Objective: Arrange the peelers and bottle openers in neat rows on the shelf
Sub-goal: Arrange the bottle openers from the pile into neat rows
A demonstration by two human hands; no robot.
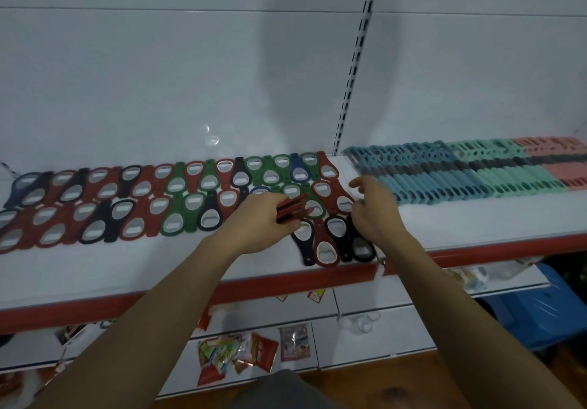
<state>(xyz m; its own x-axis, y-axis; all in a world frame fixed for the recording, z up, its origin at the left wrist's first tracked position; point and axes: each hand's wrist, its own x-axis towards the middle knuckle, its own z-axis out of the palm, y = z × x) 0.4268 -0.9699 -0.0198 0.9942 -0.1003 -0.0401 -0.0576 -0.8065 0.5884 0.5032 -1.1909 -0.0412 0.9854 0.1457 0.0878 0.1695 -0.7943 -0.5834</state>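
In the head view, the left hand (263, 222) grips a small stack of red bottle openers (293, 208) just above the white shelf (127, 269), where rows of red, green, black and blue openers (133, 199) lie flat. The right hand (376, 210), blurred, hovers beside it with its fingers loosely spread and holding nothing. It is near the blue, green and pink peelers (460, 173) lined up to the right.

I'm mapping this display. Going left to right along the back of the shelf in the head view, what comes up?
bottle openers → slotted upright post → blue peelers → mint-green peelers → pink peelers
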